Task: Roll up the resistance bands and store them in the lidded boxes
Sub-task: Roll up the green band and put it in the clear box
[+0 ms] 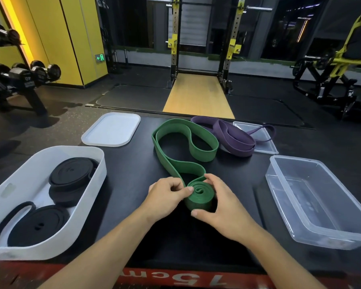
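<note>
**Green band half rolled, coil held in both hands**

Nearest me, my left hand (165, 197) pinches the left edge of the coil (199, 200), thumb and fingers curled onto it. My right hand (223, 207) cups the coil from the right, thumb at its near side and fingers bent over its top. The coil stands on edge on the black table (133, 167) between them.

To the near left, the white box (40, 247) holds rolled black bands (71, 174). To the near right, the clear box (321, 236) holds nothing I can see.

Farther out, the unrolled part of the green band (204, 153) snakes away in loose loops. I judge those loops the main risk: a twist could feed in and make the roll lopsided. If either grip slackens, the springy rubber may unwind.

At the far left lies the white lid (111, 130). At the far right the purple band (233, 136) sits partly on the clear lid (267, 147), just beside the green loops. Pulling green in could drag it.
</note>
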Demonstrator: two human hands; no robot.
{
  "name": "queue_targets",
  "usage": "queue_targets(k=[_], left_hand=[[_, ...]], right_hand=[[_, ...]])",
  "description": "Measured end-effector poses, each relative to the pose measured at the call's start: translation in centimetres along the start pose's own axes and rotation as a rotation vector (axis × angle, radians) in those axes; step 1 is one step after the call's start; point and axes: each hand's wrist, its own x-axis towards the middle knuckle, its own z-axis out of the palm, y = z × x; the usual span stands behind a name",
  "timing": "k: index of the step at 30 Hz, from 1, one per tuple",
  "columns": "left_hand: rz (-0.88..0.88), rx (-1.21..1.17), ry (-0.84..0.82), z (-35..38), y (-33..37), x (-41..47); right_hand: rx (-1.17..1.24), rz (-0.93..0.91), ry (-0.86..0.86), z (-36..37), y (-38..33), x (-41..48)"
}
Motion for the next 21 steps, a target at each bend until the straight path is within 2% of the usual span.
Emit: queue_targets(k=[4,10,15,21], left_hand=[[0.005,0.006,0.021,0.1,-0.2,0.1],[0.082,-0.006,0.048,0.3,-0.5,-0.4],[0.127,0.005,0.078,0.3,-0.6,-0.7],[0.037,0.005,0.127,0.3,0.1,-0.8]], right_hand=[[-0.292,0.114,0.179,1.3,-1.8,-0.7],[-0.284,0.081,0.319,2.4,-2.1,0.9],[-0.166,0.053,0.276,1.4,-0.9,1.0],[-0.037,-0.02,0.106,-0.4,0.6,1.5]])
